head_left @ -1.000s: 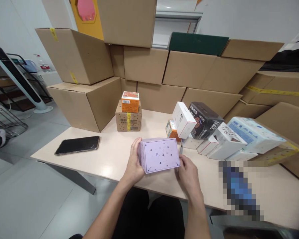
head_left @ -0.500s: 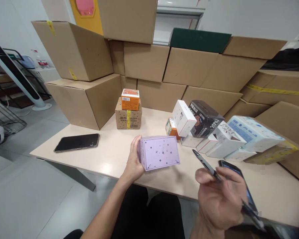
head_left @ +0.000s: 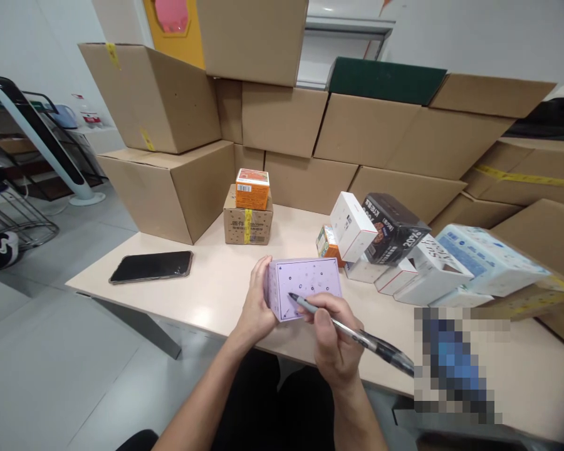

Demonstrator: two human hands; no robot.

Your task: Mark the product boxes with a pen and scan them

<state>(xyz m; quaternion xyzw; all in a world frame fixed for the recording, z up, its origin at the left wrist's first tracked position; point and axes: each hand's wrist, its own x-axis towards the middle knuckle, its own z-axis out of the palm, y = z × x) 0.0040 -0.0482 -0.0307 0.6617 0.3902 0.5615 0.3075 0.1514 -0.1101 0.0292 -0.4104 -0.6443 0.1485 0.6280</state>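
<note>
A lilac box [head_left: 305, 275] is tilted up near the table's front edge, its face towards me marked with a thin drawn outline and several small dark circles. My left hand [head_left: 259, 297] grips it by its left side. In my right hand [head_left: 336, 338] is a pen [head_left: 357, 333], grey at the front and black at the rear. Its tip points at the lower left part of the marked face; whether it touches cannot be made out. The right hand covers the box's lower right corner.
A dark phone [head_left: 151, 267] lies at the table's left. An orange box [head_left: 252, 189] sits on a small brown carton [head_left: 248, 225]. Several product boxes, one black [head_left: 392, 228], are piled at the right beside a pixelated patch. Large cartons [head_left: 286, 119] wall the back.
My right hand has swung left from over the table's right side to the lilac box, bringing the pen tip to its marked face. The left hand keeps its grip.
</note>
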